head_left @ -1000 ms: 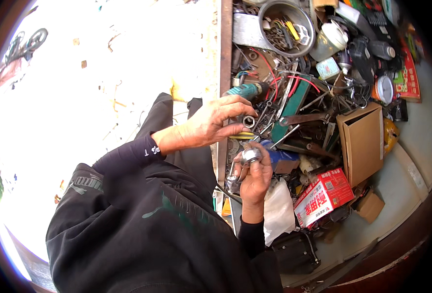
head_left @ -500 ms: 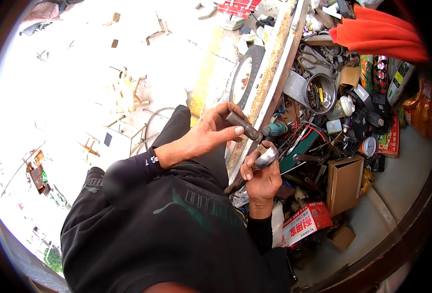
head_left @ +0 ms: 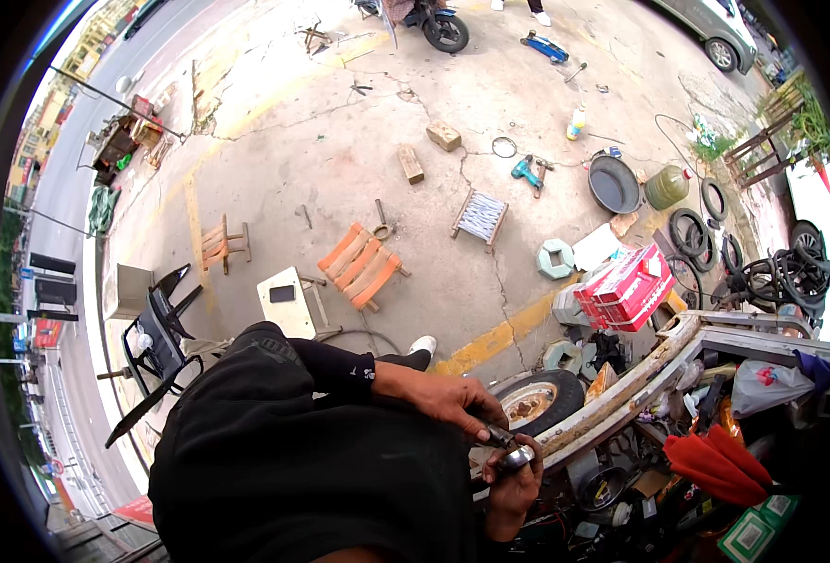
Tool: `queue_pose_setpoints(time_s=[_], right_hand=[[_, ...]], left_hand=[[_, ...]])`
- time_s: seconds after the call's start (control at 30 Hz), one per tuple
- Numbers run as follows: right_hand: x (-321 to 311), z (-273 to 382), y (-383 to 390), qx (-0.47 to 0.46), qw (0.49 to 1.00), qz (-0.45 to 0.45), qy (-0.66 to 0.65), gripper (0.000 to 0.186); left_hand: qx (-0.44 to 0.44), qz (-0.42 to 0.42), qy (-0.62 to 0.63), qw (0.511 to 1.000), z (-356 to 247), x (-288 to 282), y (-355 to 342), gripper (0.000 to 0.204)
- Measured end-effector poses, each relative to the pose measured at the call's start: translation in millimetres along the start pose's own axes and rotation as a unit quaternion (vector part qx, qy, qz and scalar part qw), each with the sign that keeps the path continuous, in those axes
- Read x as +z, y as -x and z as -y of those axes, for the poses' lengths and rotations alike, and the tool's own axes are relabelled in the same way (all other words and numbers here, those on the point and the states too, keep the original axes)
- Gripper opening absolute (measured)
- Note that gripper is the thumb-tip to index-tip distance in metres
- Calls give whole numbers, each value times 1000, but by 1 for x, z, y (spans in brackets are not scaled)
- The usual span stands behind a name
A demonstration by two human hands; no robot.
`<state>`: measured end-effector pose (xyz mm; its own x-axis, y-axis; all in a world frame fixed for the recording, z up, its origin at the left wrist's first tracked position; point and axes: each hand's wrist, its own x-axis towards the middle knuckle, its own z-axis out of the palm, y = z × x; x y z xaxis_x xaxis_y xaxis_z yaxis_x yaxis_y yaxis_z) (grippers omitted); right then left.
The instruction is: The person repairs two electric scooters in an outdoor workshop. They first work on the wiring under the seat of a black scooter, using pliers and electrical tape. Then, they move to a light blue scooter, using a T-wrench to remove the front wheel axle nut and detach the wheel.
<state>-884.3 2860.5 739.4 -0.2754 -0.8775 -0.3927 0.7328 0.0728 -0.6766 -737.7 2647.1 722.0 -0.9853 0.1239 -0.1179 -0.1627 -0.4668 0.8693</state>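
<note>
My left hand (head_left: 448, 399), reaching in from a black sleeve, closes its fingers and thumb round a dark metal cylinder (head_left: 499, 437). Just below it, my right hand (head_left: 513, 493) grips a shiny rounded metal piece (head_left: 516, 458). The two metal parts meet or nearly meet; I cannot tell whether they are joined. Both hands are above the edge of a rusty white metal frame (head_left: 612, 410), near a wheel with a black tyre (head_left: 539, 403). My fingers partly cover both pieces, and their exact kind does not show.
Beyond the frame lie jumbled tools, a metal pot (head_left: 603, 488) and a red cloth (head_left: 720, 464). A red and white box (head_left: 626, 288) stands farther off. On the concrete are an orange-slatted stool (head_left: 359, 265), a phone on a small table (head_left: 270, 298), a blue-topped stool (head_left: 481, 216) and a black basin (head_left: 614, 183).
The view has swung up and outward, bringing the yard and street into sight. The dark cylinder has come closer to the shiny piece. Both hands keep their hold.
</note>
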Motion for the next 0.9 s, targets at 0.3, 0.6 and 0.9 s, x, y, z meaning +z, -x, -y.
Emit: queue_pose_setpoints(time_s=[0.3, 0.6, 0.9], right_hand=[[54, 58, -115, 120, 985, 118, -37, 54], [131, 124, -308, 246, 934, 259, -6, 73], [238, 91, -463, 365, 875, 317, -16, 67]], left_hand=[[54, -100, -66, 991, -67, -57, 18, 40], [141, -310, -223, 913, -156, -159, 21, 32], [180, -456, -344, 801, -197, -278, 98, 32]])
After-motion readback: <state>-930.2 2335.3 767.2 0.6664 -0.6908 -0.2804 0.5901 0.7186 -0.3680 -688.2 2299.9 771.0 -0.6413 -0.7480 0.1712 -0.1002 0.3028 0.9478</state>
